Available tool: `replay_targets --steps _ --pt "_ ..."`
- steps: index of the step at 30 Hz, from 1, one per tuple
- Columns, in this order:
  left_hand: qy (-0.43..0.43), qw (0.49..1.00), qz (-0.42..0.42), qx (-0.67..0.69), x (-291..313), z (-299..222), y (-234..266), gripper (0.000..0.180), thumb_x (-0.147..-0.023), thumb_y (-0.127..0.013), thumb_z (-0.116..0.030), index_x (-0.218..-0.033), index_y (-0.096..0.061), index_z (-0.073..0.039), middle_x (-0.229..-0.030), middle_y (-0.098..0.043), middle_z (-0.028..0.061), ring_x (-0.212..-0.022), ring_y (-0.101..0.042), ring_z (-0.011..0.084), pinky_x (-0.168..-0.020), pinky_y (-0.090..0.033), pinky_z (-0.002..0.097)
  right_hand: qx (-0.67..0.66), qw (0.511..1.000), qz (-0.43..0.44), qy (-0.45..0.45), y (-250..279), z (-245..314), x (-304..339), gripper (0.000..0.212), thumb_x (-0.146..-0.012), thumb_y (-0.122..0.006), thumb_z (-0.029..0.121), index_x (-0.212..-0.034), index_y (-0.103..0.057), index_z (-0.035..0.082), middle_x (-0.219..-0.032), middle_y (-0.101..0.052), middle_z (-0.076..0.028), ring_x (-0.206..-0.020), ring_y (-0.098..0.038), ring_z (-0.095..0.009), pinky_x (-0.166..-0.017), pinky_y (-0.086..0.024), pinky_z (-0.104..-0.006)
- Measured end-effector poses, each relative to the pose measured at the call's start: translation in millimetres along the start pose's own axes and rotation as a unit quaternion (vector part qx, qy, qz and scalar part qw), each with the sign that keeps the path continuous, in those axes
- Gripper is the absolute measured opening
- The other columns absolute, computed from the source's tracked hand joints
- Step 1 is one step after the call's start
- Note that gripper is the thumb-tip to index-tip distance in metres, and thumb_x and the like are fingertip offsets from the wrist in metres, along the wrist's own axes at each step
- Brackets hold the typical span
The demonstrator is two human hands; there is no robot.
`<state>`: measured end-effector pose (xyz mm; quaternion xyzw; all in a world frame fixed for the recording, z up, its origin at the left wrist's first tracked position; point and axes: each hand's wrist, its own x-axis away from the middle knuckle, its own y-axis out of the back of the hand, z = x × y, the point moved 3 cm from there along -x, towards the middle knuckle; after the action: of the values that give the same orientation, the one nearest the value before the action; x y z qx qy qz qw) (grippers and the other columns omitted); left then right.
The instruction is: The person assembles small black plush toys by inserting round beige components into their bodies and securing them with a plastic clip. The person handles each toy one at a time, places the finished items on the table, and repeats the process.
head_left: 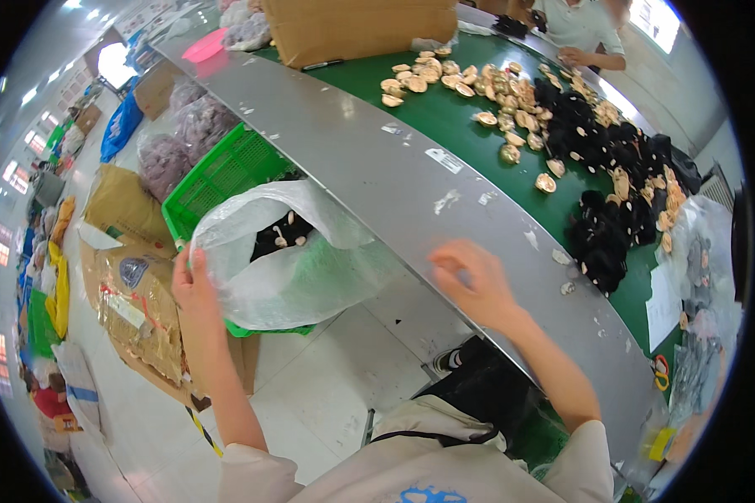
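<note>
The left hand pinches the rim of a clear plastic bag, holding it open over a green plastic crate beside the table; small black and tan pieces lie inside the bag. The right hand rests on the grey metal table edge, fingers loosely curled and holding nothing. Black and tan pieces are heaped on the green belt beyond.

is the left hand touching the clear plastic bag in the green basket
Touching. The head view shows the left hand with its fingers curled over the rim of the clear plastic bag, which sits in the green basket.
</note>
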<state>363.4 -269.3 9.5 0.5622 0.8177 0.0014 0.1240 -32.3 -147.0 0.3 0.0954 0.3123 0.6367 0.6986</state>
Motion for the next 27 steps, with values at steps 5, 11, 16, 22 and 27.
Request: replay_targets --steps 5,11,16,22,27 --pt "-0.314 0.891 -0.104 -0.312 66 -81 -38 0.044 -0.094 -0.060 -0.020 -0.132 -0.051 0.000 -0.112 -0.061 0.0120 -0.100 -0.057 0.0215 -0.093 -0.044 0.0359 0.090 0.969 -0.191 -0.131 123 -23 134 0.010 -0.090 -0.060 0.009 -0.093 -0.065 0.000 -0.083 -0.065 -0.009 -0.072 -0.064 -0.019 -0.068 -0.050 -0.0292" --pt "-0.210 0.924 0.319 -0.018 187 -59 -164 0.032 -0.090 -0.056 -0.007 -0.122 -0.057 0.001 -0.099 -0.063 0.0092 -0.080 -0.061 0.0153 -0.075 -0.050 0.0289 0.220 0.881 -0.319 -0.271 168 -19 282 0.012 -0.091 -0.059 0.010 -0.089 -0.064 -0.001 -0.078 -0.063 -0.009 -0.066 -0.059 -0.016 -0.063 -0.046 -0.0278" --pt "-0.263 0.848 0.461 0.002 206 -92 -285 0.028 -0.089 -0.059 -0.007 -0.117 -0.060 -0.002 -0.089 -0.065 0.0077 -0.079 -0.064 0.0152 -0.069 -0.051 0.0290 0.235 0.781 -0.414 -0.405 142 -11 353 0.011 -0.089 -0.060 0.010 -0.086 -0.064 0.001 -0.074 -0.061 -0.010 -0.066 -0.057 -0.020 -0.062 -0.045 -0.0314" --pt "-0.415 0.782 0.428 -0.181 180 -85 -464 0.058 -0.084 -0.070 -0.030 -0.132 -0.050 -0.004 -0.126 -0.055 0.0163 -0.115 -0.054 0.0322 -0.092 -0.044 0.0471 0.379 0.761 -0.427 -0.308 130 -10 351 0.003 -0.081 -0.063 0.008 -0.078 -0.062 0.007 -0.071 -0.059 -0.006 -0.064 -0.051 -0.026 -0.064 -0.039 -0.0380" --pt "-0.454 0.749 0.406 -0.260 160 -66 -573 0.093 -0.078 -0.071 -0.055 -0.148 -0.034 -0.006 -0.149 -0.034 0.0223 -0.138 -0.031 0.0410 -0.107 -0.027 0.0594 0.398 0.769 -0.406 -0.292 136 -19 348 0.004 -0.078 -0.063 0.006 -0.079 -0.060 0.008 -0.068 -0.056 -0.006 -0.061 -0.049 -0.025 -0.061 -0.036 -0.0372"
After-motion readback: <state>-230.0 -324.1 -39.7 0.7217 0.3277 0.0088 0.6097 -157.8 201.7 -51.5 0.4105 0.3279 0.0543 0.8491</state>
